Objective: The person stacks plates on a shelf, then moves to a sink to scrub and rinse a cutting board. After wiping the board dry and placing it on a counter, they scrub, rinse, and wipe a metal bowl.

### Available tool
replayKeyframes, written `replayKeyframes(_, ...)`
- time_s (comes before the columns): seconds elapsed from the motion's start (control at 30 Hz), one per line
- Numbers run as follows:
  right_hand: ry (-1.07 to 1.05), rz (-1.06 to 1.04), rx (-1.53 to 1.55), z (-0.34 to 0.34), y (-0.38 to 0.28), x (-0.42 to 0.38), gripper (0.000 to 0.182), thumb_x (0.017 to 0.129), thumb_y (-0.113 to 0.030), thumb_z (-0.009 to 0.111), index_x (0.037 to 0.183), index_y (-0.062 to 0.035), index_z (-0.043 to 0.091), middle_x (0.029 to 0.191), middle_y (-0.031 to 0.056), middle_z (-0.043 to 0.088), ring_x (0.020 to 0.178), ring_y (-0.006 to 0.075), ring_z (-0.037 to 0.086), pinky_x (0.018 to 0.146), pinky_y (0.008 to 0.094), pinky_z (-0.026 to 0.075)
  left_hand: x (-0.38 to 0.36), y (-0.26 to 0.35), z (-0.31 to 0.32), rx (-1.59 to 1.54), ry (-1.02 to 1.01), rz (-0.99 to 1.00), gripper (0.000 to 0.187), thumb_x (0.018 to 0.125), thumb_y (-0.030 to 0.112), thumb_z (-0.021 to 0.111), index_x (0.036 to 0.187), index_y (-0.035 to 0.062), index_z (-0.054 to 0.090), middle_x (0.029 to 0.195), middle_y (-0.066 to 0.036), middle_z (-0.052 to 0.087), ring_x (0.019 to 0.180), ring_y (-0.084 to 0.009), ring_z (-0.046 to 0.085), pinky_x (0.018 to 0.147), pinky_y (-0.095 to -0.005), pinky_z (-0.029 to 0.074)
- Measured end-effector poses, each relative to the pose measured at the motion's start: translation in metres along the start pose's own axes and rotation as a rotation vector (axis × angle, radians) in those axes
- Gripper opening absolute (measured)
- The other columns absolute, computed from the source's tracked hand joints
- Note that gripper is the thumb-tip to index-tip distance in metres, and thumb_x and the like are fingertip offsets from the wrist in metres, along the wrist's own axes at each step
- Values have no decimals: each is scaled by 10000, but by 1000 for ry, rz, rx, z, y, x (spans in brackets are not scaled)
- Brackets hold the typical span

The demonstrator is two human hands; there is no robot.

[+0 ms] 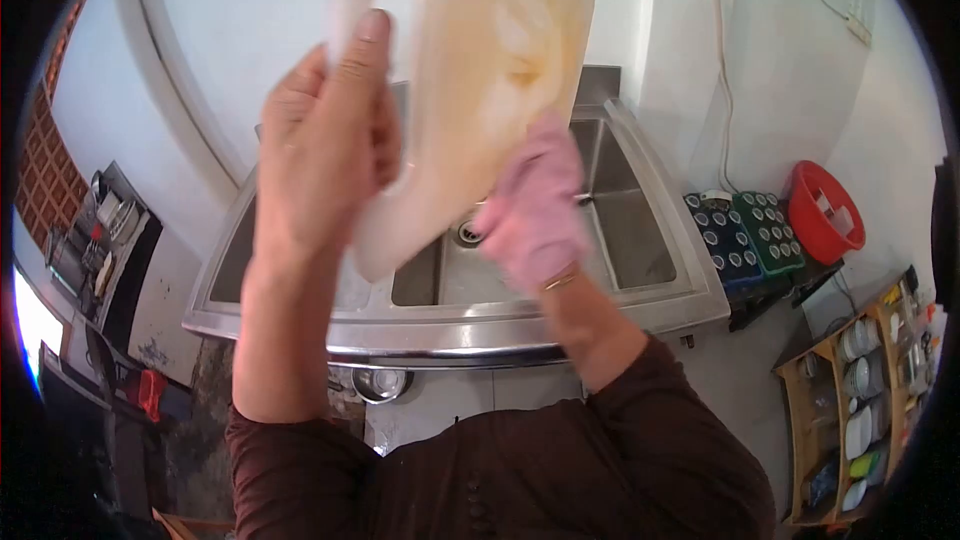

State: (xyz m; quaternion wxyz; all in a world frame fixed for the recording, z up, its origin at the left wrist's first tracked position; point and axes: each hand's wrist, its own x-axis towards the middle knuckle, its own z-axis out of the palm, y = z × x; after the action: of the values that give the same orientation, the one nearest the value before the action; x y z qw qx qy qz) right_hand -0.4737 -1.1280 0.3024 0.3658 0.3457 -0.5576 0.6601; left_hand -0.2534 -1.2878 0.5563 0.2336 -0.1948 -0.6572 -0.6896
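Note:
A white cutting board (470,70) with yellowish-brown stains is raised and tilted over the steel sink (630,230). My left hand (335,135) grips it by the slot handle at its left side, thumb on the near face. A pink cloth (545,175) covers much of my right hand (535,240), which holds it at the lower right edge of the board. The cloth and the fingers under it are slightly blurred.
To the right stand a red basin (825,212), dark blue and green trays (768,230) with round-topped items, and a wooden dish rack (800,430). A metal bowl (380,383) sits below the sink. Utensils and a counter (125,250) are at left.

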Motion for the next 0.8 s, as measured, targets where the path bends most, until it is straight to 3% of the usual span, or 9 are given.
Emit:
replayKeyframes(0.07,38,-88,-474,75,-148,3,360,670,-267,618,909,-35,479,877,82,491,800,222,438,736,327,380,-11,5,20,-24,-39,-1,302,900,319,496,689,108,447,497,71,301,378,-20,248,321,-196,161)
replayKeyframes(0.23,130,-54,-320,88,-160,4,406,670,-260,640,950,-19,472,918,93,499,842,248,463,764,326,394,-9,-2,42,65,-104,109,294,899,304,504,696,99,450,491,71,319,379,-23,272,342,-193,191)
replayKeyframes(0.27,142,-41,-300,85,-160,7,415,670,-259,645,958,-16,471,927,96,500,850,253,468,770,326,397,-7,-1,35,73,-224,56,338,908,287,493,866,-34,590,655,11,529,624,-36,447,540,-210,389)
replayKeyframes(0.4,185,27,-229,69,-173,34,453,670,-253,663,991,-3,465,960,105,506,884,273,489,792,324,408,-13,-3,27,246,-340,-20,299,913,279,487,877,1,590,628,24,512,570,-22,434,491,-195,364)
replayKeyframes(0.53,189,427,-296,22,-161,78,491,670,-248,681,1024,10,459,993,114,512,917,293,510,814,323,420,-14,-8,11,132,-236,-40,297,923,275,460,704,75,439,482,60,312,370,-22,267,324,-200,182)
replayKeyframes(0.6,49,811,-800,-40,-83,102,468,651,-246,677,962,19,449,972,150,501,900,318,487,795,350,409,-17,-2,3,129,-181,-62,298,927,280,447,709,76,436,476,61,298,362,-24,260,316,-199,178)
replayKeyframes(0.7,377,470,-426,-69,-50,88,449,687,-238,665,990,29,471,931,158,512,840,301,486,761,358,408,-14,5,-17,128,-119,-66,306,936,308,410,731,82,428,461,64,259,337,-26,229,291,-197,155)
replayKeyframes(0.73,258,-144,-587,-89,-10,86,400,766,-259,608,1027,22,492,866,113,538,746,249,497,711,343,421,-10,6,-23,73,-113,-90,313,930,307,433,714,80,433,462,65,276,344,-25,235,301,-198,169)
replayKeyframes(0.8,229,28,-496,-78,-66,89,381,792,-251,575,1049,17,492,905,112,533,779,224,499,720,339,421,-4,6,-28,2,-86,-118,352,921,343,447,690,80,420,460,59,269,344,-28,222,306,-199,176)
